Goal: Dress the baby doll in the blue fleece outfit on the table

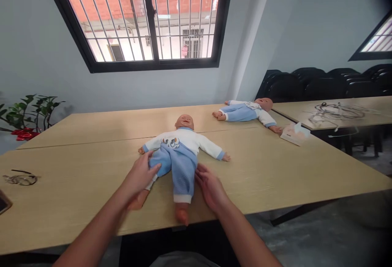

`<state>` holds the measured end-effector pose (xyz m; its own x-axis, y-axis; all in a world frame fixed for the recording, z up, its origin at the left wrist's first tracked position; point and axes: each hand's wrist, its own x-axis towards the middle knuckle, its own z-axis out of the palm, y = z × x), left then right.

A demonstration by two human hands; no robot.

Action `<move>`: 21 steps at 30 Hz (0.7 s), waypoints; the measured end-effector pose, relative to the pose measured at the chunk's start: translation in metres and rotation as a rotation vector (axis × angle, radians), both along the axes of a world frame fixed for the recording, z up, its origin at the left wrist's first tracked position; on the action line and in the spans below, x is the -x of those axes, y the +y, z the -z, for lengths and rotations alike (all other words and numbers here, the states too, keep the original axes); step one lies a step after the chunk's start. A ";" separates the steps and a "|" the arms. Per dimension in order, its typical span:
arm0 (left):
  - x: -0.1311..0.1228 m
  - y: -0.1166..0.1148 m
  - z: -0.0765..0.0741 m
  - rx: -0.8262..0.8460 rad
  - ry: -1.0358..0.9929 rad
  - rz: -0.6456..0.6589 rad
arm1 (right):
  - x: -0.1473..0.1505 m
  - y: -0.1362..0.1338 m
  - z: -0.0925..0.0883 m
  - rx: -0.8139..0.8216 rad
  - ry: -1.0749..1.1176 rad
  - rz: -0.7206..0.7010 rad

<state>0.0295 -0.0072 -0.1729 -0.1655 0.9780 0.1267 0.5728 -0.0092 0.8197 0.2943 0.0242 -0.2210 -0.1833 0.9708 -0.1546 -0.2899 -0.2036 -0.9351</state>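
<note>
We see two bare forearms with no sleeves, watch, bracelet or ring on them, ending in the left hand [140, 176] and the right hand [210, 187], both ungloved. Our fingernails look short and plain. Below the table's near edge, between the arms, a strip of grey fabric shows, seemingly our clothing.

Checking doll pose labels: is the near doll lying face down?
No. The near doll lies on its back, face up, on the table, with the left hand and right hand at its trousers.
</note>
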 end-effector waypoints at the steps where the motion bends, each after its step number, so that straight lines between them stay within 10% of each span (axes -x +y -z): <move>1: -0.010 -0.013 -0.001 -0.059 0.110 -0.070 | 0.005 0.003 0.001 0.030 0.076 -0.082; 9: -0.079 -0.102 0.025 0.090 0.251 -0.066 | 0.026 0.005 0.002 -0.037 0.010 -0.133; 21: -0.037 -0.104 0.045 0.143 0.003 -0.083 | 0.001 0.030 -0.005 -0.176 -0.127 -0.185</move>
